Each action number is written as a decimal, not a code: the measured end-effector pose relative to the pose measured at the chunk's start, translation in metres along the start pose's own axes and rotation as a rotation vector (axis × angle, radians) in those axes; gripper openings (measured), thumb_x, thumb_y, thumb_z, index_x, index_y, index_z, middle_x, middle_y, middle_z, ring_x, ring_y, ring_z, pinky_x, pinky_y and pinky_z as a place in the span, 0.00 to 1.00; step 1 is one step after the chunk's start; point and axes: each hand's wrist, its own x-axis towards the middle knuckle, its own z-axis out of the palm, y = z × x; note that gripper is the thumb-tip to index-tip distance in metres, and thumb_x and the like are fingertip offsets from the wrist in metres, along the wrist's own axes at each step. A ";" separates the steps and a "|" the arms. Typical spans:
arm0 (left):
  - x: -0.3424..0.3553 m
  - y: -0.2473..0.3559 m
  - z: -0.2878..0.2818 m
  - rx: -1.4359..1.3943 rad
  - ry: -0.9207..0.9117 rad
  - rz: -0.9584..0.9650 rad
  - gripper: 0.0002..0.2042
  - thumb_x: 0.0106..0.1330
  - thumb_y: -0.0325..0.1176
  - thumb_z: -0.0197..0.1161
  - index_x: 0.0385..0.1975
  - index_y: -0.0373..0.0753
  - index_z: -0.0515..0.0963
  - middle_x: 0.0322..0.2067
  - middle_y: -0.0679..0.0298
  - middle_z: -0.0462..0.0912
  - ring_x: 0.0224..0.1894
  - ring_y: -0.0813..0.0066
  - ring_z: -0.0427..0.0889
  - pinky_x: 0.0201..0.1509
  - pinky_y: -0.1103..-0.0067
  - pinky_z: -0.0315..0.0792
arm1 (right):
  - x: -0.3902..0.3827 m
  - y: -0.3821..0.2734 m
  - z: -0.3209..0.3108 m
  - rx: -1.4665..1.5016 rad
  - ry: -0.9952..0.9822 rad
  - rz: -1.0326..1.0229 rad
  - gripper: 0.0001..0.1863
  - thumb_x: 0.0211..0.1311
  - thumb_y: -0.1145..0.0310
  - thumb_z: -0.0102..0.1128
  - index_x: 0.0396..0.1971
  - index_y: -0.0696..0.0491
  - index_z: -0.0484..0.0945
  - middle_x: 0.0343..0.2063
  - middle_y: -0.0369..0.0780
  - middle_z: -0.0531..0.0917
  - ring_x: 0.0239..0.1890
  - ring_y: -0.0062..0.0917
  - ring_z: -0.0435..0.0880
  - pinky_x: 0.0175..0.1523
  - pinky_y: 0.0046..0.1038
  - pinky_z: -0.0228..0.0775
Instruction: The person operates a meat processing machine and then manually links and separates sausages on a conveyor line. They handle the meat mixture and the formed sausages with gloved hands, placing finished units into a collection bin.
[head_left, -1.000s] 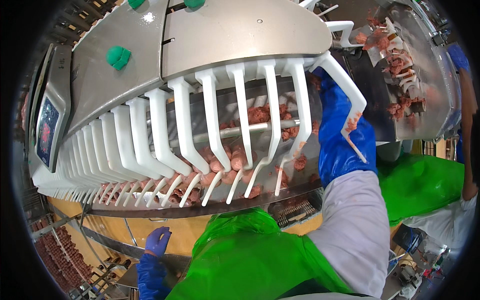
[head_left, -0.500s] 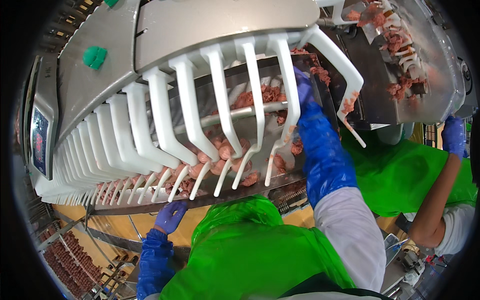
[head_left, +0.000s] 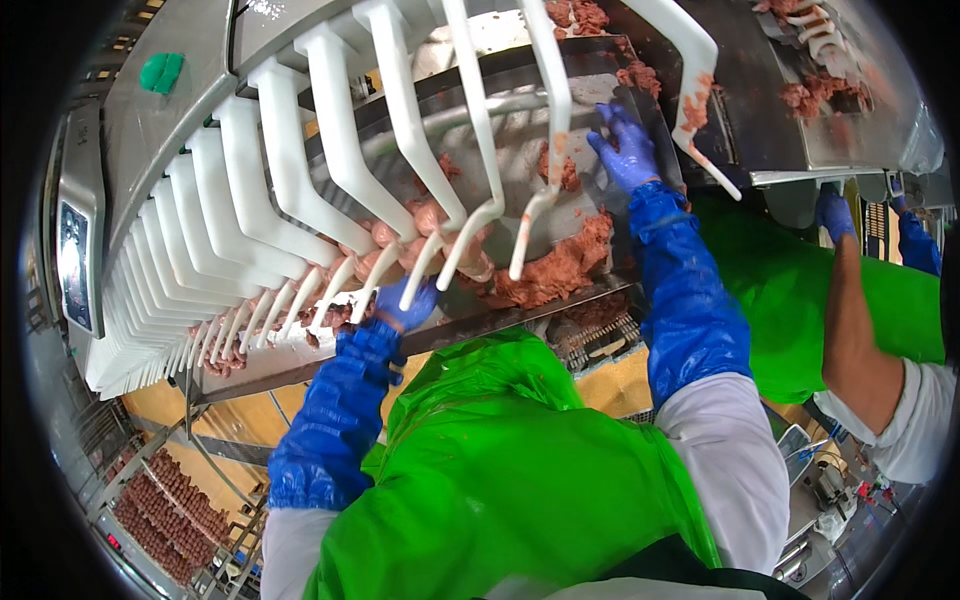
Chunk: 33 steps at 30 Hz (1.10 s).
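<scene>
My right hand (head_left: pixel 625 145), in a purple glove and blue sleeve, is open with fingers apart over the right end of the steel tray (head_left: pixel 530 240), right of the white curved plastic prongs (head_left: pixel 350 140). A mound of pink minced meat (head_left: pixel 550 270) lies below it in the tray. My left hand (head_left: pixel 405 302), gloved alike, reaches to the front of the prongs under a row of pink sausage links (head_left: pixel 428 215); its fingers are partly hidden there, and I cannot make out whether it holds them.
A machine with a steel cover and green knob (head_left: pixel 160 72) is upper left, beside a display (head_left: pixel 75 260). A meat-smeared steel machine (head_left: pixel 840 120) is upper right. A co-worker's bare forearm (head_left: pixel 850 310) and gloved hand are at the right. Racks of sausages (head_left: pixel 170 510) stand lower left.
My left hand has risen to the prongs. My right hand has come out into view with fingers spread. A larger meat mound shows at the tray's front. The machine appears higher in view.
</scene>
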 end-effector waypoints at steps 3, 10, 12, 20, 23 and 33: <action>0.076 0.017 0.007 -0.012 0.037 0.135 0.16 0.67 0.43 0.55 0.48 0.41 0.77 0.46 0.54 0.80 0.47 0.57 0.79 0.50 0.65 0.71 | -0.028 -0.024 0.041 0.190 -0.304 -0.104 0.25 0.51 0.54 0.67 0.47 0.52 0.79 0.44 0.45 0.82 0.48 0.43 0.78 0.55 0.38 0.70; 0.095 0.081 -0.021 -0.037 -0.588 -0.041 0.20 0.66 0.42 0.58 0.54 0.37 0.73 0.50 0.54 0.77 0.52 0.60 0.76 0.57 0.68 0.70 | -0.108 -0.074 0.008 0.246 -0.807 -0.047 0.22 0.58 0.48 0.58 0.42 0.51 0.83 0.44 0.39 0.84 0.51 0.34 0.79 0.57 0.37 0.69; 0.048 0.072 -0.003 -0.118 -0.505 0.056 0.23 0.66 0.42 0.60 0.57 0.36 0.70 0.53 0.53 0.75 0.55 0.62 0.74 0.60 0.70 0.68 | -0.080 -0.061 -0.038 -0.215 -0.332 0.021 0.26 0.60 0.46 0.57 0.46 0.53 0.80 0.45 0.45 0.83 0.53 0.37 0.79 0.59 0.36 0.68; 0.013 0.053 0.085 -0.809 -0.192 -0.185 0.33 0.63 0.43 0.63 0.64 0.33 0.61 0.58 0.52 0.72 0.61 0.59 0.70 0.66 0.70 0.62 | -0.141 -0.079 0.051 0.221 -0.798 0.506 0.39 0.60 0.38 0.53 0.55 0.60 0.74 0.57 0.52 0.74 0.59 0.36 0.74 0.65 0.32 0.61; 0.034 0.070 0.090 -1.476 -0.406 -0.231 0.35 0.61 0.40 0.65 0.65 0.34 0.59 0.58 0.57 0.71 0.62 0.63 0.69 0.67 0.69 0.61 | -0.149 -0.080 0.065 0.774 -0.845 0.516 0.34 0.65 0.45 0.51 0.57 0.61 0.72 0.60 0.51 0.71 0.61 0.34 0.71 0.66 0.31 0.60; 0.003 0.216 -0.065 -0.522 -0.313 0.636 0.30 0.62 0.43 0.65 0.62 0.37 0.67 0.57 0.49 0.71 0.61 0.58 0.70 0.65 0.70 0.63 | -0.308 -0.118 -0.111 1.786 0.133 0.903 0.31 0.71 0.49 0.40 0.63 0.58 0.64 0.61 0.48 0.71 0.59 0.37 0.74 0.68 0.38 0.62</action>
